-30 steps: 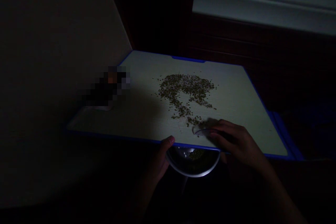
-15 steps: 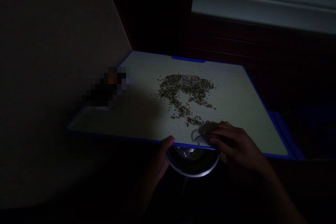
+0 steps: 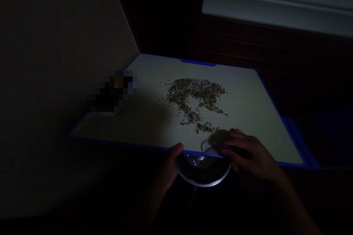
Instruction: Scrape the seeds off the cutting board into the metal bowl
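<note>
A scatter of small greenish seeds [image 3: 193, 90] lies on a pale board with a blue rim [image 3: 149, 128]. Under its front edge is a shiny metal bowl [image 3: 209, 183] with more seeds inside; part of the bowl is hidden by the board. My left hand [image 3: 169, 169] grips the bowl's left side, its thumb up against the board's edge. In my right hand [image 3: 248, 154] is what looks like a spoon [image 3: 213, 150], its curved end at the board's front edge, above the bowl. Darkness hides most of its dark handle.
A blurred-out object [image 3: 113, 93] stands at the board's left side, beside a pale wall [image 3: 68, 44]. Dark wood panelling [image 3: 234, 36] runs behind, with a light slatted surface [image 3: 275, 0] above. Something blue [image 3: 298, 139] touches the right edge.
My right hand has drawn the spoon slightly toward me, to the very edge of the board over the bowl. My left hand and the bowl stay nearly still.
</note>
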`<action>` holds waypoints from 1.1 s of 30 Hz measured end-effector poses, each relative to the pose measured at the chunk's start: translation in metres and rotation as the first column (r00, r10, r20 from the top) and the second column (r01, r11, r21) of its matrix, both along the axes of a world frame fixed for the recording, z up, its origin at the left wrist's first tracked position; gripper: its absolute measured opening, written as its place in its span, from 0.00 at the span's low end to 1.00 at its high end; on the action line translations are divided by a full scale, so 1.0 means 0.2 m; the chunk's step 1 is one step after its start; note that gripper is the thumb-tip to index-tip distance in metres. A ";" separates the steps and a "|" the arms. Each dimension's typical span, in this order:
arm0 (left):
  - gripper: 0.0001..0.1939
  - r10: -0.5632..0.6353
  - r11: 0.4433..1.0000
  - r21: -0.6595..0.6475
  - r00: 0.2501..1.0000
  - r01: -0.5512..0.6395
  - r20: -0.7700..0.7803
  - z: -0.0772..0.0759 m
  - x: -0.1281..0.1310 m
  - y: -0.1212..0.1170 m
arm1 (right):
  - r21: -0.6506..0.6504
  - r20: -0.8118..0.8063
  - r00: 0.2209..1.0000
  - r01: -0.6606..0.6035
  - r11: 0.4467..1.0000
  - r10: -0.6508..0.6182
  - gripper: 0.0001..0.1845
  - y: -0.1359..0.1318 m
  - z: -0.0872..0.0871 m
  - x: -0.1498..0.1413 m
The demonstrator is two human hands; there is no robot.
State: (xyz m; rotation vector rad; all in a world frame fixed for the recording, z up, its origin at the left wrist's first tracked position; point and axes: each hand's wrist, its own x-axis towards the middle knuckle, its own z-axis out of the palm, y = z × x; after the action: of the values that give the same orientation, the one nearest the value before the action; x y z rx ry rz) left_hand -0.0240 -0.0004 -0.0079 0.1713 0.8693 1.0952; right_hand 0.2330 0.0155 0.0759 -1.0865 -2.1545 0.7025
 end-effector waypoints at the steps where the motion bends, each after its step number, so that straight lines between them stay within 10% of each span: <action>1: 0.14 0.001 1.000 -0.001 1.000 -0.001 -0.001 0.00 0.00 0.00 | 0.008 -0.002 1.000 -0.007 1.000 0.007 0.07 0.00 0.00 0.00; 6: 0.21 0.030 0.999 0.021 1.000 -0.030 0.006 0.01 0.00 0.00 | -0.075 -0.075 0.983 0.163 0.984 -0.169 0.06 -0.01 0.01 -0.01; 12: 0.23 0.036 0.997 0.061 0.999 -0.037 0.018 -0.01 0.00 0.00 | -0.100 -0.182 0.803 0.559 0.823 -0.568 0.08 -0.01 -0.03 0.00; 33: 0.23 0.017 0.998 0.055 1.000 -0.017 -0.004 -0.02 0.00 0.00 | -0.065 -0.055 0.866 0.494 0.867 -0.497 0.08 0.00 -0.01 -0.02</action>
State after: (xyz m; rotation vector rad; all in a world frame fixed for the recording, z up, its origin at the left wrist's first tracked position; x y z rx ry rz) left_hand -0.0233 -0.0013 -0.0120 0.2127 0.8466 1.1359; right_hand 0.2284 0.0146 0.0747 -1.5399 -1.6924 0.5392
